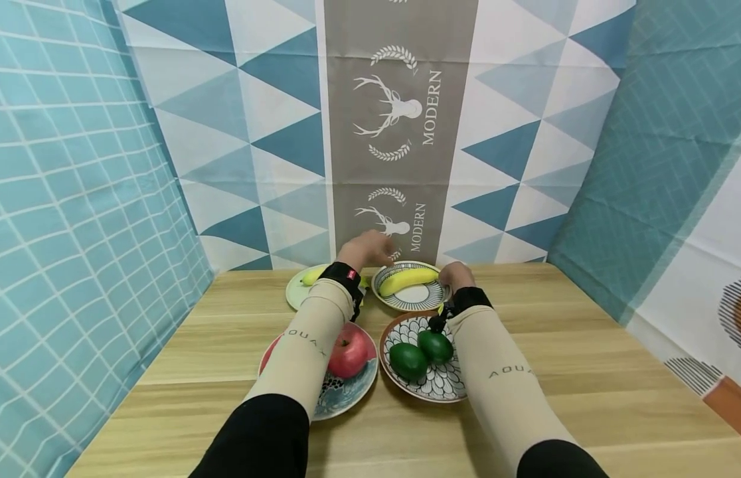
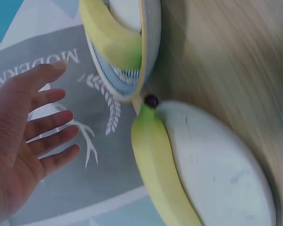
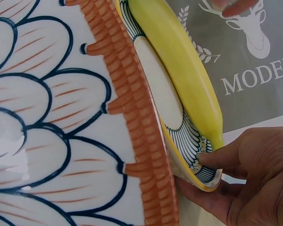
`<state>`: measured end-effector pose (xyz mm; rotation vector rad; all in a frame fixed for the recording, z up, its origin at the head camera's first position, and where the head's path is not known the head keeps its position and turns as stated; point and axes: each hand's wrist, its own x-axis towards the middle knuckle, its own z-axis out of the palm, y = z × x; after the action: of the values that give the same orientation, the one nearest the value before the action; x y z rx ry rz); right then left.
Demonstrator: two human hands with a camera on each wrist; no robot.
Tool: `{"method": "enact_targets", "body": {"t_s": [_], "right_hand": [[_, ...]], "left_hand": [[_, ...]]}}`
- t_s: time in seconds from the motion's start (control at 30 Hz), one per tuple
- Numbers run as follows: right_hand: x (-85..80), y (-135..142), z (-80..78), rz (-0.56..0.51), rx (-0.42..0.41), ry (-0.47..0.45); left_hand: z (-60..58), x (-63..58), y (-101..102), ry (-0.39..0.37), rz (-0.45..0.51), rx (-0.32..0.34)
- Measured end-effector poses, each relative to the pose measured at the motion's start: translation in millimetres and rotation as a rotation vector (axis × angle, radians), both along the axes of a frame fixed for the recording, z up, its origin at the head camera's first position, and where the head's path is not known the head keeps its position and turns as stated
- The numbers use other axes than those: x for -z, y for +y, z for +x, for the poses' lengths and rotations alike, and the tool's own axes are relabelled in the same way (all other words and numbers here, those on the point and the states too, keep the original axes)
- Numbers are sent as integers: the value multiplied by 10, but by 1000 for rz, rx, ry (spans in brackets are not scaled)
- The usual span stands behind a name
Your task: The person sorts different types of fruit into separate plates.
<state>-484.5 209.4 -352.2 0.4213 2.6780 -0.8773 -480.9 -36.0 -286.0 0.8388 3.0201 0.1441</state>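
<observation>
My right hand (image 1: pixel 457 275) pinches the right rim of a small black-and-white patterned plate (image 1: pixel 413 301). In the right wrist view its thumb (image 3: pixel 214 159) lies on the inside of the rim, with fingers beneath. On that plate lies a yellow banana (image 1: pixel 409 281), its end close to the thumb. My left hand (image 2: pixel 19 122) hovers at the back of the table, fingers loosely spread and holding nothing. Below it in the head view, a second banana (image 1: pixel 313 275) rests on a pale green plate (image 1: pixel 294 293), partly hidden by my left wrist.
Nearer to me, a blue-grey plate (image 1: pixel 346 399) bears red apples (image 1: pixel 348 352), partly covered by my left forearm. Beside it, a brown-rimmed petal-patterned plate (image 1: pixel 439 393) holds two dark green oval fruits (image 1: pixel 408 361). A patterned cloth (image 1: pixel 400 159) hangs behind the table.
</observation>
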Motion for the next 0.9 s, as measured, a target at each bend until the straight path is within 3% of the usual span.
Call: {"method": "enact_targets", "body": {"t_s": [0.13, 0.27, 0.5, 0.7, 0.9], "right_hand": [[40, 16, -34, 15, -9, -21], [32, 13, -22, 9, -14, -42], [20, 11, -15, -49, 58, -14], [18, 18, 1, -70, 68, -16], [-2, 3, 21, -24, 20, -15]], "left_hand": [[31, -45, -146, 4, 6, -32], [32, -87, -306, 11, -48, -42], [24, -96, -545, -26, -37, -60], [-41, 7, -757, -42, -92, -22], [-61, 137, -926, -60, -38, -27]]}}
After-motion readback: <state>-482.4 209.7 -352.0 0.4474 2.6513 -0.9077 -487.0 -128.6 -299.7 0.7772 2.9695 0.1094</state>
